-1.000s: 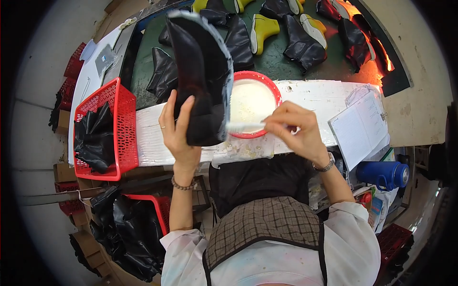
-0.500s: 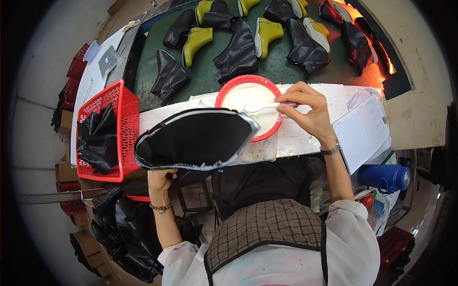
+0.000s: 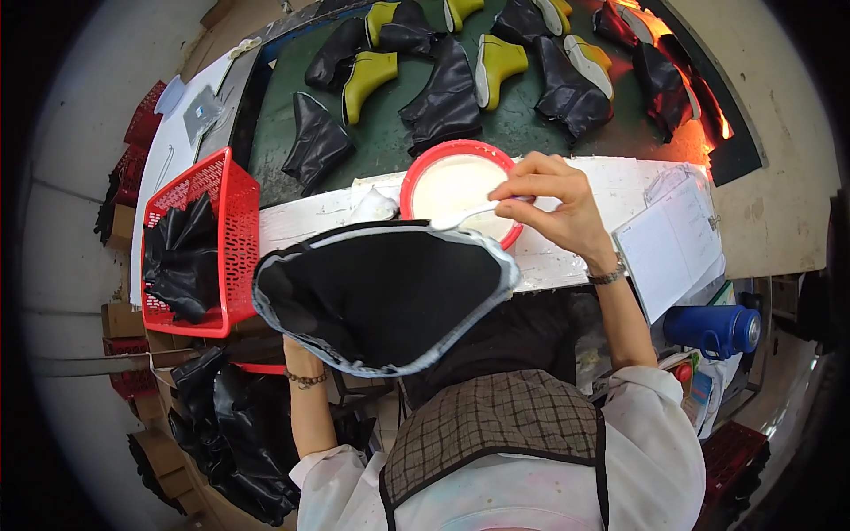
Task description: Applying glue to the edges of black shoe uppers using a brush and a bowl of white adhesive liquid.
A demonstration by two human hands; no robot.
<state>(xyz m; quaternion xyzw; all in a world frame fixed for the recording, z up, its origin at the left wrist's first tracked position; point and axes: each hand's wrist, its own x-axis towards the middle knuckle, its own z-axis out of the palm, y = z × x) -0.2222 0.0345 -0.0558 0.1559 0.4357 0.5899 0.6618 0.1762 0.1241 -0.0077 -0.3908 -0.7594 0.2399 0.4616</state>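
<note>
black boot upper held up, brush at the glue bowl

black boot upper (image 3: 381, 296) with a pale, glue-streaked edge, held flat above the near side of the table (image 3: 620, 186), in front of the chest. looks light, soft and floppy, likely to sag where unsupported; wet edge probably tacky, so best taken from underneath or by the dark middle, clear of the rim. left hand (image 3: 301, 354) under it, mostly hidden, gripping from below as far as can be told. right hand (image 3: 549, 199) closed in a pinch on a thin white brush (image 3: 465, 215), tip over the red bowl (image 3: 416, 177). bowl round, shallow, nearly full of creamy white glue, standing on the table just beyond the upper. red mesh basket (image 3: 232, 221) at the left end, holding a heap of black uppers. behind the table, a green belt (image 3: 390, 133) carrying black uppers and yellow-green boot forms. clipboard with paper (image 3: 673, 239) to the right, blue flask (image 3: 713, 327) below it.
</note>
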